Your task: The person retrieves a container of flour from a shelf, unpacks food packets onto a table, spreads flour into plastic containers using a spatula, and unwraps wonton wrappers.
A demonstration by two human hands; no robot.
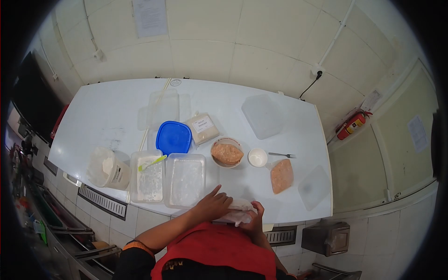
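In the head view, my left hand [213, 206] rests on a crumpled whitish plastic bag [239, 209] close to my red apron, index finger stretched out and the other fingers curled on the plastic. My right hand [254, 218] grips the bag's right side, thumb near the top. Beyond them stands a bowl [227, 165] with pinkish minced filling [227, 153]. To its right are a small white cup [257, 157], a fork [282, 155] and a bag of pinkish mince [282, 176]. Left of my hands sits a clear plastic tray [185, 179].
A floury tray [147, 179] holds a green-handled tool [152, 163]. Near it are a white flour bucket [109, 169], a blue lid [173, 138] and a labelled package [202, 128]. Clear lids [262, 116] lie farther back. A bin [325, 237] stands right of the table.
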